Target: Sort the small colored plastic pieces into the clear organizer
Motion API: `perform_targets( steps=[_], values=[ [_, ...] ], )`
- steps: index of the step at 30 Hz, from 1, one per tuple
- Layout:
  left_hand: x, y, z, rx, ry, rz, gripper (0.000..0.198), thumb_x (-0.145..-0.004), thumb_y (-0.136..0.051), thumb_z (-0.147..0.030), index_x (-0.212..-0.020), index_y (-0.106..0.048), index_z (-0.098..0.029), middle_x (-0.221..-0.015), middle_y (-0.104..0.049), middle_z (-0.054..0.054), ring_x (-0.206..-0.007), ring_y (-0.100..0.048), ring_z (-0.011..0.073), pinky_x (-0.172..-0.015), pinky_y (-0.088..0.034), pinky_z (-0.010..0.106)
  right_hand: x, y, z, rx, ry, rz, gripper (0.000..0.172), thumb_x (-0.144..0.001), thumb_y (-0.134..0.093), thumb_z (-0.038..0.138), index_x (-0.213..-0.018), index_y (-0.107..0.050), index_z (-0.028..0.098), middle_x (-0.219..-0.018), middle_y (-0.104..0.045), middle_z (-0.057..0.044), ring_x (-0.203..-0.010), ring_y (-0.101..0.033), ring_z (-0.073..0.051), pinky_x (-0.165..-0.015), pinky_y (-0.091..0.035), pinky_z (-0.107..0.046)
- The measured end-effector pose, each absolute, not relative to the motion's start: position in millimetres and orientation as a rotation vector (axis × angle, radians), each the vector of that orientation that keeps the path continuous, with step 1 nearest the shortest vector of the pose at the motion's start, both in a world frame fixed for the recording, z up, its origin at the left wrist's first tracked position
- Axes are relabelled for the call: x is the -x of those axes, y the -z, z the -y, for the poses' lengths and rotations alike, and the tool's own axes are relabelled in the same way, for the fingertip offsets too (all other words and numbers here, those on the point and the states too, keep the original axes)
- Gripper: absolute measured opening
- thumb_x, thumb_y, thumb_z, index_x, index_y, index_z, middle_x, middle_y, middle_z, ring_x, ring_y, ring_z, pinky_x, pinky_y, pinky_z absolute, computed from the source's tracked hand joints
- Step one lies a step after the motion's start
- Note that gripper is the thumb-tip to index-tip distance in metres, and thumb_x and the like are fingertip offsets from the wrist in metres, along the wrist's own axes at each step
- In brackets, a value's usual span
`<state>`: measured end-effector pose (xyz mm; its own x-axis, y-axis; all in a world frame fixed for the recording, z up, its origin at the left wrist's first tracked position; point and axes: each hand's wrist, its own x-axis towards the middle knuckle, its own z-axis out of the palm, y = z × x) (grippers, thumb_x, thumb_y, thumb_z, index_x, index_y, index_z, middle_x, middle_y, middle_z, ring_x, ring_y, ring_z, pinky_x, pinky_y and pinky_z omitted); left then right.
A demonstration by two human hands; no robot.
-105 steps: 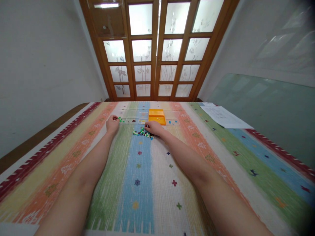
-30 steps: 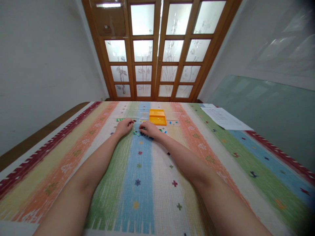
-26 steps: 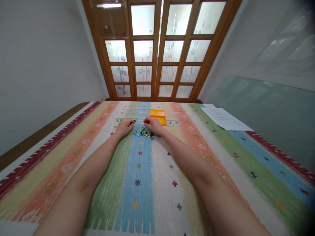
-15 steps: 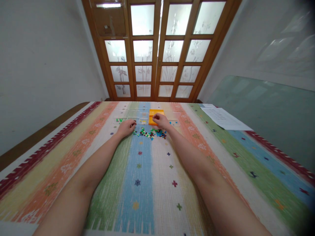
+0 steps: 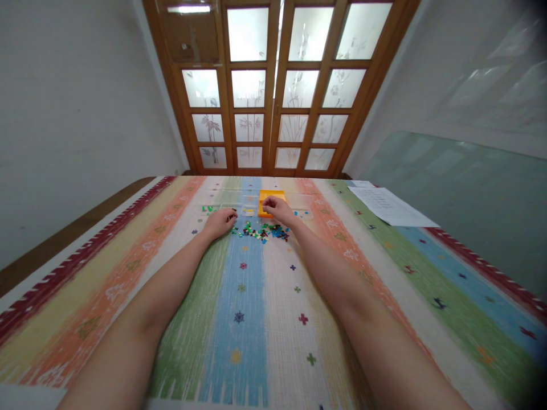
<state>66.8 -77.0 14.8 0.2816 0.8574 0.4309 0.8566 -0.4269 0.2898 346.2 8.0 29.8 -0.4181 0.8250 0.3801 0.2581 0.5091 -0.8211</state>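
My right hand [image 5: 279, 210] hovers over an orange tray [image 5: 272, 195], its fingertips pinched together; anything between them is too small to make out. My left hand [image 5: 219, 223] rests with curled fingers at the front edge of a clear compartment box [image 5: 304, 200]; what it grips, if anything, is hidden. In that box lie green pieces [image 5: 207, 209] on the left, yellow pieces [image 5: 248, 211] near the middle and blue pieces [image 5: 301, 213] on the right. Just in front of both hands spreads a loose heap of small mixed-colour pieces [image 5: 261, 232].
A striped, patterned cloth [image 5: 245, 353] covers the table. Printed paper sheets [image 5: 391, 206] lie to the right. Beyond the table stand wooden doors with glass panes [image 5: 250, 88], and a pale glass-like panel [image 5: 470, 188] is at the right.
My right hand has shifted slightly to the left over the orange tray. My left hand has stayed almost where it was.
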Motion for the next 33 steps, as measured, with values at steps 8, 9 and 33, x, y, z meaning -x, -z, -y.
perform_targets(
  steps=[8,9,33],
  values=[
    [-76.1,-16.6,80.8,-2.550,-0.755,-1.680,0.025,-0.096,-0.052,-0.029,-0.102,-0.075,-0.022,-0.103,-0.074,0.007,-0.089,-0.067,0.0221,-0.079,-0.050,0.033,-353.3,-33.8,-18.4,1.217,-0.542,1.792,0.026,-0.083,-0.055,0.027,-0.102,-0.072,0.019,-0.076,-0.064,0.001,-0.071,-0.057,-0.017,-0.067,-0.042,-0.028],
    [-77.7,-16.6,81.0,-2.555,-0.743,-1.672,0.025,-0.096,-0.053,-0.029,-0.102,-0.075,-0.022,-0.103,-0.074,0.007,-0.090,-0.067,0.0219,-0.080,-0.050,0.032,-352.7,-39.0,-17.4,1.192,-0.553,1.815,0.026,-0.084,-0.055,0.027,-0.101,-0.072,0.019,-0.076,-0.065,0.000,-0.071,-0.058,-0.017,-0.067,-0.043,-0.028],
    [-101.7,-20.5,89.9,-2.656,-0.661,-1.535,0.024,-0.099,-0.052,-0.032,-0.102,-0.074,-0.025,-0.107,-0.073,0.005,-0.097,-0.066,0.0219,-0.084,-0.049,0.033,-443.1,-17.7,38.6,1.016,-0.454,2.422,0.012,-0.085,-0.065,0.018,-0.089,-0.076,0.020,-0.092,-0.071,-0.007,-0.084,-0.062,-0.021,-0.078,-0.045,-0.030]
  ],
)
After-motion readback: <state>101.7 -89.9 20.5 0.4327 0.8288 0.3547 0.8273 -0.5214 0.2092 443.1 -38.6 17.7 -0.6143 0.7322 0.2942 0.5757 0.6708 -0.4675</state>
